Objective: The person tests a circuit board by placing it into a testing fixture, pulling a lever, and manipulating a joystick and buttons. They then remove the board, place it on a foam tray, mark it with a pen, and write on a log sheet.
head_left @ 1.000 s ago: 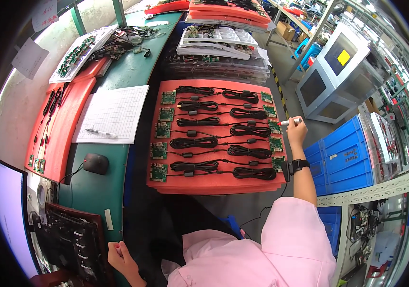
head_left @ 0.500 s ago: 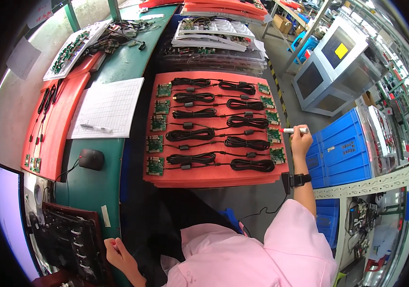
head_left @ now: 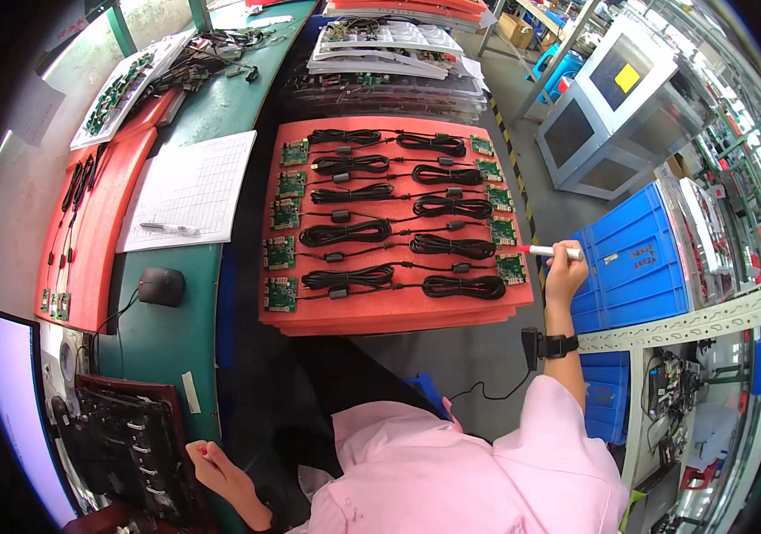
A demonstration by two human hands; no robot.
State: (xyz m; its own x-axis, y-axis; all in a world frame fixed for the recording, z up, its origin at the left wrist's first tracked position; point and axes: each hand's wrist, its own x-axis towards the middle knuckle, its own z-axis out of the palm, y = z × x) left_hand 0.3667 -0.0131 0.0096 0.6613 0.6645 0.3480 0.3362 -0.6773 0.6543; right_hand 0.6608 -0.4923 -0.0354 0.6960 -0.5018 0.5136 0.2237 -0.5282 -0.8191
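1. Over by the right edge of the red foam sheet (head_left: 389,313), the right hand (head_left: 566,270) has its grip closed around a white marker (head_left: 545,252), red tip out, level with the two lowest boards on that side. Can't tell if the tip is touching anything.
2. Left hand (head_left: 223,470) is down near the green surface (head_left: 160,345), fingers curled in. Looks like that grip is pinching a small red thing (head_left: 207,455), maybe the cap.
3. Progress: layout looks done to me, with ten green circuit boards (head_left: 280,295) on the foam, five per side, each with its black cable (head_left: 463,287). Any ink on them is too small to see, so no clue how many are left.
4. Materials: foam looks soft and matte, several sheets stacked. Boards are flat, squarish, with pale connectors. Cables look rubbery, folded into long oval bundles, with chunky cylindrical lumps (head_left: 338,292) inline.
5. Gridded paper (head_left: 189,182) lies flat on the surface, a slim pen (head_left: 167,229) across it.
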